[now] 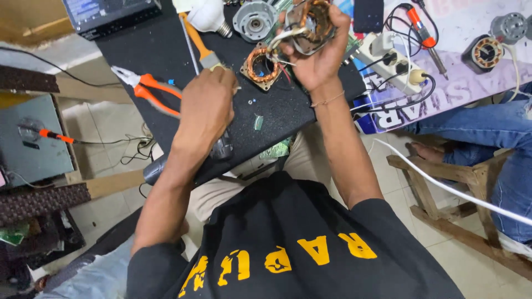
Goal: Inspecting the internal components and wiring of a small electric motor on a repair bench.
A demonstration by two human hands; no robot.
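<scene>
My right hand (318, 58) is raised over the black work mat (160, 50) and grips a motor stator (309, 23) with copper windings and loose white wires. My left hand (206, 105) is closed low over the mat's near edge, apparently on orange-handled pliers (148, 88), which look blurred and point left. A wooden-handled brush (198, 41) lies just beyond its knuckles. A second copper-wound stator (261, 65) rests on the mat between my two hands.
On the mat's far side are a metal motor housing (254, 21) and a white bulb (209, 15). A white power strip (388, 55), a soldering iron (424, 33) and another motor (487, 52) lie right. Another person's jeans-clad legs (487, 127) and a wooden stool (443, 182) are right.
</scene>
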